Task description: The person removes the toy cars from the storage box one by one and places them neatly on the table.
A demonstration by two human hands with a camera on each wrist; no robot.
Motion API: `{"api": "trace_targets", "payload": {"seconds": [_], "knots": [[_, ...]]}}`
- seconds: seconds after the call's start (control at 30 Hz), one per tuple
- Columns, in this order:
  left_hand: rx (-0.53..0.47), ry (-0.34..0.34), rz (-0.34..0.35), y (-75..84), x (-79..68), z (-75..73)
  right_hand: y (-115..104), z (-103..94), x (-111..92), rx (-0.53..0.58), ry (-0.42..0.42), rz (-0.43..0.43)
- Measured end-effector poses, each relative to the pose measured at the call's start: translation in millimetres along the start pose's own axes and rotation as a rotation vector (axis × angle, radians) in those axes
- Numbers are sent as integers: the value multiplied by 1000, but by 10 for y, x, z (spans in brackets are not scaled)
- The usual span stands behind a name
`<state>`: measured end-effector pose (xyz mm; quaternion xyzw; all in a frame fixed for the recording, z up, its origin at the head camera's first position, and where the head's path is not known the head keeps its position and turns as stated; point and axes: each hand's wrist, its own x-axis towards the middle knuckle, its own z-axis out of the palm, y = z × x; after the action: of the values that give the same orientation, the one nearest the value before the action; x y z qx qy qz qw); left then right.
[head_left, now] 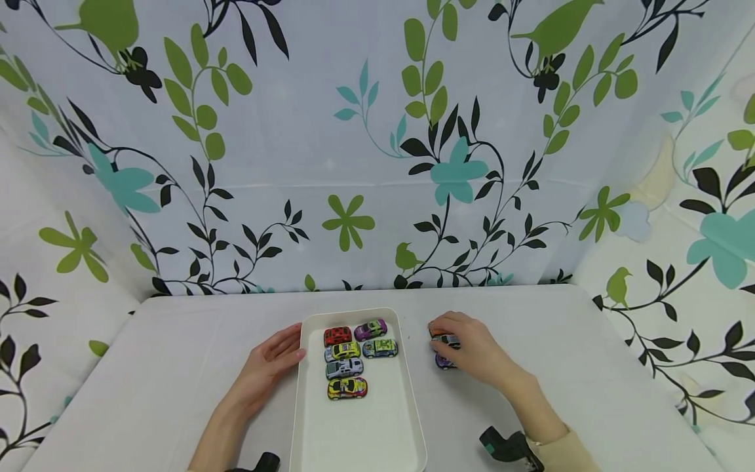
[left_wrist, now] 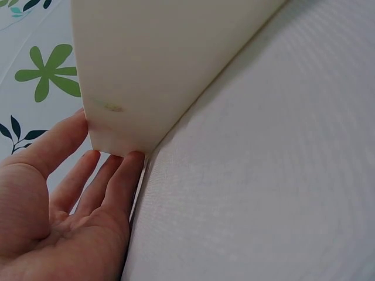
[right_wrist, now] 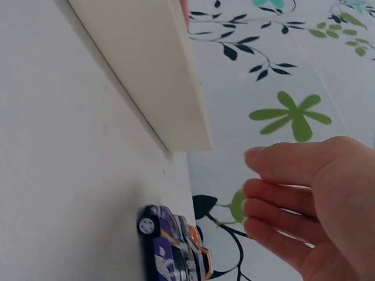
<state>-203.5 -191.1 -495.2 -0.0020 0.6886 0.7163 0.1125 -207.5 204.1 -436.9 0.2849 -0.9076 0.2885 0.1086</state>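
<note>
My left hand (head_left: 276,357) rests against the left wall of a white tray (head_left: 360,436), its fingertips touching the far corner in the left wrist view. Several toy cars sit in the tray's far half, among them a red car (head_left: 337,336), a silver car (head_left: 345,368) and a yellow-and-red car (head_left: 347,389). Right of the tray, my right hand (head_left: 472,344) hovers by a small group of toy cars: a purple car (head_left: 445,362), a silver-and-black car (head_left: 449,341) and an orange one, partly hidden by the fingers. The right wrist view shows the fingers bent slightly, apart from these cars, with nothing between them.
The white table (head_left: 519,314) runs up to a patterned cloth backdrop (head_left: 295,164), with more patterned cloth at both sides. A black wrist device (head_left: 510,448) is on the right forearm, and another (head_left: 265,463) shows at the left forearm.
</note>
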Motion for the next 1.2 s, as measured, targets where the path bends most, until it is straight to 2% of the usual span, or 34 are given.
{"api": "trace_targets", "payload": {"seconds": [0.2,0.33,0.73,0.97,1.2], "knots": [[-2,-1,4,-8,-4,2,-67,110,12,13,64,-64],[-8,-5,7,-8,-4,2,-111,184,21,22,72,-62],[-8,-4,11,3,-5,12,-281,344,84,25,17,-83],[-20,2,5,1,4,14,-312,404,155,28,7,-47],[-13,7,5,-1,13,17,-375,514,291,57,-58,-60]]}}
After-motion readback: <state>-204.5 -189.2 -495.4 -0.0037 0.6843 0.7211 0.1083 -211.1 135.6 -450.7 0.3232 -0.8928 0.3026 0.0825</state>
